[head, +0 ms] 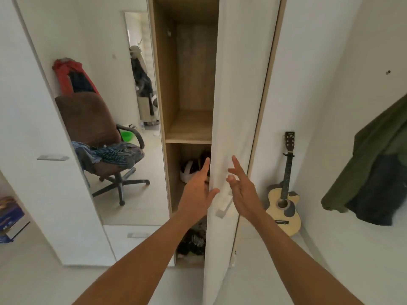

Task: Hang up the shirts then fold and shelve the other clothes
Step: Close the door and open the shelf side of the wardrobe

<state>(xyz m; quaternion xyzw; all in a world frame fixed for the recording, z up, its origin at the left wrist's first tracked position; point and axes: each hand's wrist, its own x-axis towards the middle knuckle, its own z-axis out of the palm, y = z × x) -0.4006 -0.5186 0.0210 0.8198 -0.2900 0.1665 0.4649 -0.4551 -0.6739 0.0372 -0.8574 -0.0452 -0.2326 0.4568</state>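
A tall wardrobe stands in front of me with its white door (pixel 233 106) swung partly open. My left hand (pixel 198 190) reaches in at the door's inner edge, fingers spread, thumb touching the edge. My right hand (pixel 242 190) is open on the door's outer face, just above the white handle (pixel 224 205). Neither hand holds anything. Inside, a bare wooden shelf (pixel 189 137) sits at mid height. Dark items and a white object (pixel 187 172) lie in the compartment below, and dark clothes (pixel 193 241) are heaped at the bottom. A pile of blue and grey clothes (pixel 110 155) shows on a chair in the mirror.
A mirror door (pixel 123 194) at left reflects a brown office chair (pixel 92 119), a red jacket (pixel 70 73) and a doorway. A guitar (pixel 286 194) leans in the right corner. A green and dark garment (pixel 374 172) hangs on the right wall. Books (pixel 11 219) lie at far left.
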